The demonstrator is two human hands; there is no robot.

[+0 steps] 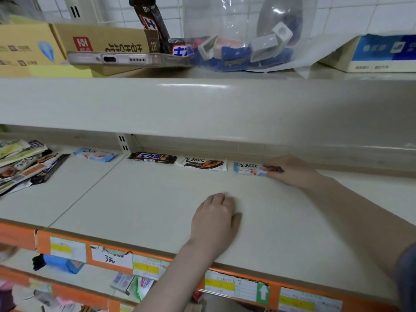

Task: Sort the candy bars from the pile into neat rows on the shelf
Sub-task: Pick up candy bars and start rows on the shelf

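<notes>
Candy bars lie in a short row along the back of the cream shelf (157, 199): a dark Snickers bar (152, 157), a white-and-brown Dove bar (203, 164) just to its right, and a pale blue Dove bar (249, 169) beyond that, a small gap apart; your right hand (290, 171) reaches to the back of the shelf and pinches the right end of that blue bar, fingers curled over the wrapper, the bar lying flat on the shelf; your left hand (215, 218) rests knuckles-up on the bare middle of the shelf, fingers tucked under and holding nothing; the pile (24, 164) of mixed wrappers sits at the far left of the shelf, well apart from both hands, with another light blue Dove packet (95, 154) lying alone between the pile and the row; on the upper shelf a phone (126, 59) lies in front of cardboard boxes (74, 39), beside a clear plastic bag (243, 34); orange price strips (112, 258) with paper labels run along the shelf's front edge.
</notes>
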